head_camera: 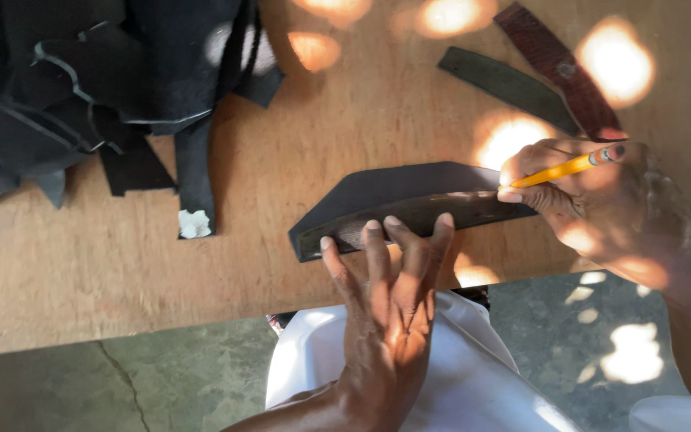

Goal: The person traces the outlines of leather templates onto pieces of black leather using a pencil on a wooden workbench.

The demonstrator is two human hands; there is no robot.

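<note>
Now left fingers (pixel 377 240) spread, pressing the pattern strip (pixel 433 212); right fingers (pixel 521 172) pinch a pencil (pixel 565 168).

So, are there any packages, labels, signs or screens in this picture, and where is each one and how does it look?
No package, sign or screen shows.
Possible label: a small white patch, ragged in outline, on the lower end of a black leather strip left of centre on the wooden table; too small to tell whether it is a sticker or a scrap.

Left hand (pixel 385 296) pressed fingertips on curved dark template (pixel 417 214) atop black leather piece (pixel 393 186); right hand (pixel 601 200) gripped yellow pencil (pixel 561 170) at template's edge; wooden table (pixel 121 256).
</note>
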